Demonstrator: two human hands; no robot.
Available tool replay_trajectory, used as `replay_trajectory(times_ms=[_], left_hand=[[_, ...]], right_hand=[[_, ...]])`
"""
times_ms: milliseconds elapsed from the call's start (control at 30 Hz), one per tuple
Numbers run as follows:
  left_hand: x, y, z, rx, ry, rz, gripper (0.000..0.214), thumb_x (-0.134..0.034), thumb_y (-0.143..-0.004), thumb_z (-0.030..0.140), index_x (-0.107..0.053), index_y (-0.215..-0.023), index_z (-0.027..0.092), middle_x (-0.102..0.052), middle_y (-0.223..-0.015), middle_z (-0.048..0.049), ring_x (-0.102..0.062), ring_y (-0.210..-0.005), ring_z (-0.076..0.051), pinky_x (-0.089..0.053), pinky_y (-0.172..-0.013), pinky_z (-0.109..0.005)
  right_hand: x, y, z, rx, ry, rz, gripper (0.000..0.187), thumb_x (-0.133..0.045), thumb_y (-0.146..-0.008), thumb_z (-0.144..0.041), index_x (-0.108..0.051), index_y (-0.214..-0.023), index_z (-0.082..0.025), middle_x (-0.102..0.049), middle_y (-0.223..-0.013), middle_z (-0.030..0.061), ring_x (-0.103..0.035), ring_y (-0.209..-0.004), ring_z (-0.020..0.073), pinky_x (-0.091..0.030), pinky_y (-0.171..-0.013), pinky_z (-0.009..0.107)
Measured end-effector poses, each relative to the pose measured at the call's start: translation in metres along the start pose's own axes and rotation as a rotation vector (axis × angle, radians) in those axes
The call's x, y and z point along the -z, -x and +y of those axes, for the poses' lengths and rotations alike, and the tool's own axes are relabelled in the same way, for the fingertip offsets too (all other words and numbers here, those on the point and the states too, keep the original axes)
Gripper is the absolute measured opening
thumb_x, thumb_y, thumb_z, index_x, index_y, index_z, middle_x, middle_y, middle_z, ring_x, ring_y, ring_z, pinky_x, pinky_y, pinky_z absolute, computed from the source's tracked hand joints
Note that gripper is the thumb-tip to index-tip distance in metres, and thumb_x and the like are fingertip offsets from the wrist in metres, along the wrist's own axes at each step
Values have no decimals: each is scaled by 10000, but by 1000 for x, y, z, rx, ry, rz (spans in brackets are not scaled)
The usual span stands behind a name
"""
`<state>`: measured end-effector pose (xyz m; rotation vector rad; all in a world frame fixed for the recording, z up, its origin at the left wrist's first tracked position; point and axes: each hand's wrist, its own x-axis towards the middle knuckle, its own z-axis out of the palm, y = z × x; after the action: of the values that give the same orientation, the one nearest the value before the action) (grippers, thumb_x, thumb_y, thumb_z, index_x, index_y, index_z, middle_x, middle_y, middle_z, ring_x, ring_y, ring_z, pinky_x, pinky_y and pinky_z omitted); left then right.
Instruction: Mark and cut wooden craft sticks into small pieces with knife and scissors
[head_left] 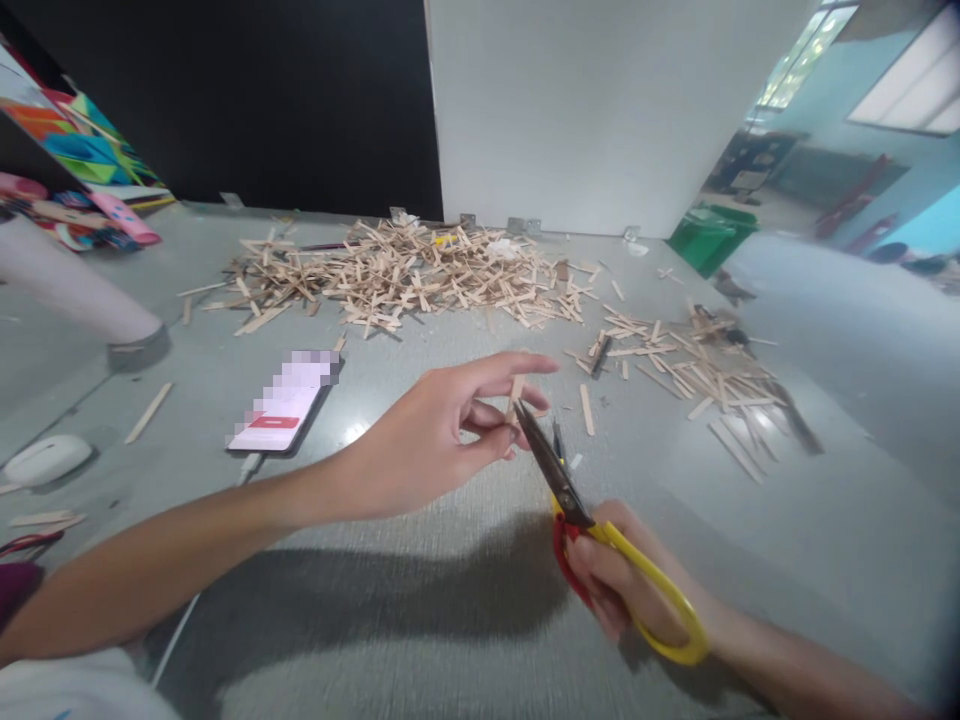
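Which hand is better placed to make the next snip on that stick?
Right. The right hand already holds the scissors, blades open at the stick. The left hand pinches that stick, so it is busy steadying.

I see my left hand (435,430) pinching a short, flat wooden stick (516,392), apparently between the blades of yellow-and-red-handled scissors (592,520) gripped by my right hand (619,585).

Two heaps of wooden sticks (405,270), one pair of scissors (592,520), one phone (281,405), one mouse (46,458), one green bin (709,235)
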<state>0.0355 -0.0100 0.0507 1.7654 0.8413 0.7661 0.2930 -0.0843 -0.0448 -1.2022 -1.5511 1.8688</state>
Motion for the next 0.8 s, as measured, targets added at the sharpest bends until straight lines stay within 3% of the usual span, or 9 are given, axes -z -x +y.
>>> replay_trajectory(times_ms=[300,467,667,800], left_hand=[[4,0,-1,-7,-133,-15,560,-609,-1028,135,-551,-1560,299,-734,-1363,-48,-809,-961,-136,-634,-870,-228],[10,2,3,-36,-382,-54,551,-594,-1022,117,-595,-1524,344,-775,-1317,-2,-801,-909,-128,-584,-843,-230],[15,1,3,-40,-408,-86,596,-606,-1010,105,-568,-1547,361,-792,-1294,13,-796,-920,-121,-557,-847,-216],[20,1,1,-79,-463,-120,628,-602,-996,82,-561,-1563,350,-823,-1174,21,-787,-919,-127,-535,-881,-226]], right_hand=[[4,-1,-5,32,92,-9,738,-555,-1009,-756,-437,-519,-217,-429,-390,-41,-374,-325,63,-309,-367,186],[5,0,-13,80,110,-56,724,-580,-1038,-681,-429,-506,-214,-412,-384,-50,-370,-332,58,-298,-370,178],[3,-3,-7,32,50,-86,710,-584,-963,-802,-457,-573,-223,-454,-434,-52,-428,-358,74,-343,-374,182],[5,-3,0,7,14,-76,720,-570,-945,-829,-464,-573,-222,-440,-423,-54,-438,-356,80,-347,-375,183]])
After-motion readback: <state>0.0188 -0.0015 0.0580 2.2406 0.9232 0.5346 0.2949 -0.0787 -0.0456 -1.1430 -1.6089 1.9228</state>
